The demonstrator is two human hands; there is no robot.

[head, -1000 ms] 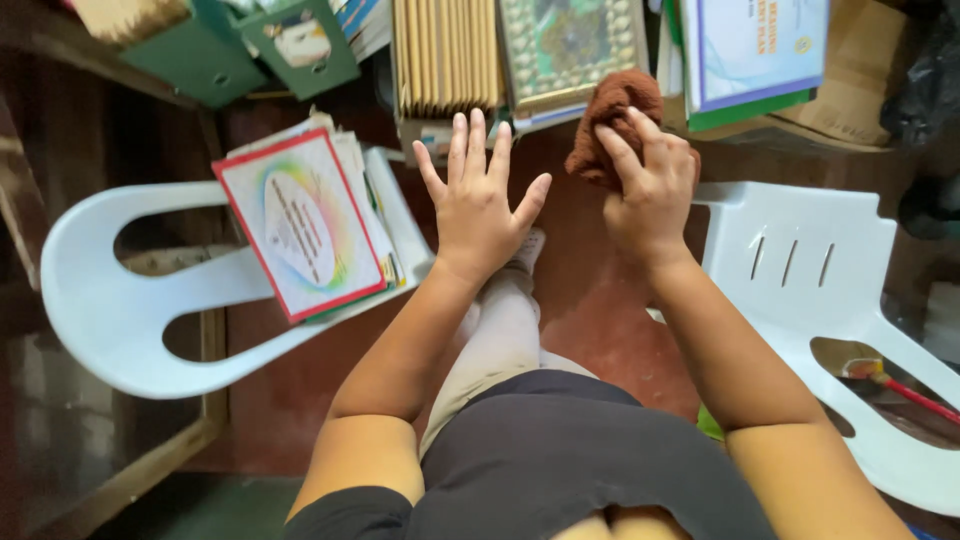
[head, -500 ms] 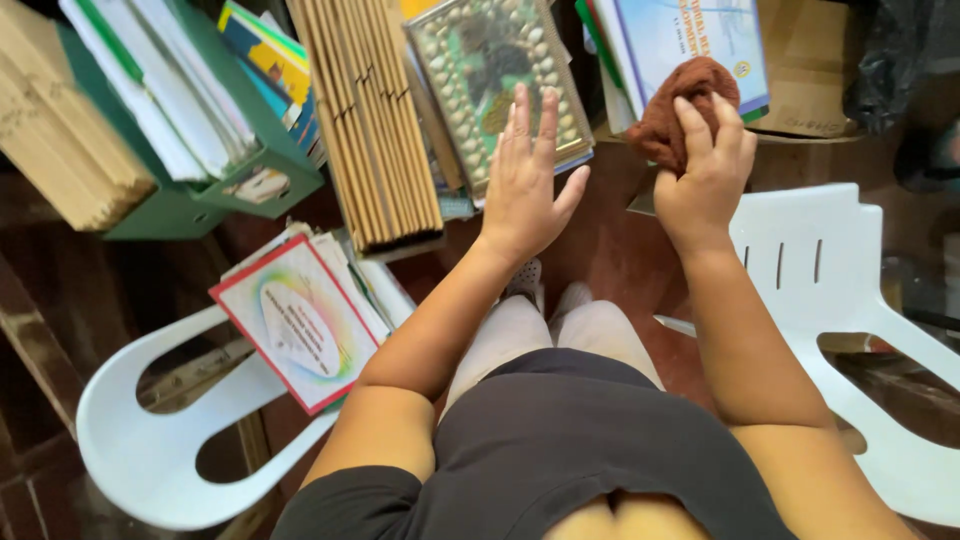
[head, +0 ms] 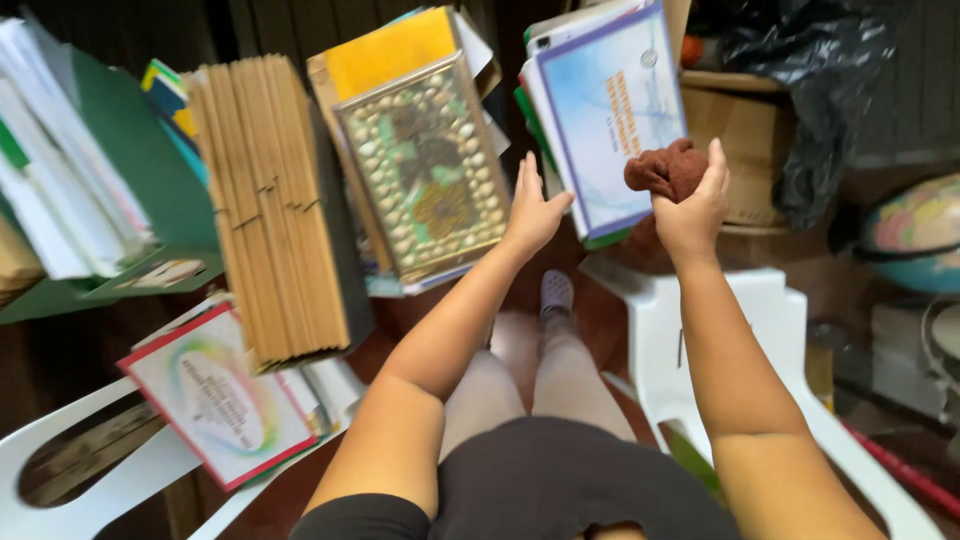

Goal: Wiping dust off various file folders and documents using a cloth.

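At the far left of the frame a green file holder (head: 130,190) leans with white papers (head: 50,170) packed in it, and below it, at the lower left, a white plastic chair (head: 90,490) carries a booklet with a red border and a pale rainbow swirl (head: 215,395) on a small pile of other papers. Just right of the holder a thick tan stack of folders (head: 275,210) stands on edge, tilted toward the lower right. Next to it, upper centre, a framed panel studded with pale oval stones (head: 425,165) leans against a yellow folder (head: 385,50) behind it. The left hand (head: 532,212) is open, fingers straight and close together, its palm against the right edge of that panel, thumb spread toward the right. Below the hands, in the middle of the frame, the person's legs and one light shoe (head: 556,292) show above a dark red-brown floor (head: 600,320). Right of the left hand a light blue book with a purple edge (head: 615,110) stands upright, just behind the right hand (head: 692,208), which is closed around a crumpled brown cloth (head: 665,168) held in front of the book's lower right corner. A second white plastic chair (head: 730,340) sits under that arm at the lower right. Behind the cloth is a cardboard box (head: 745,140), with a black plastic bag (head: 800,60) above it in the upper right, and a globe (head: 915,235) at the right edge.
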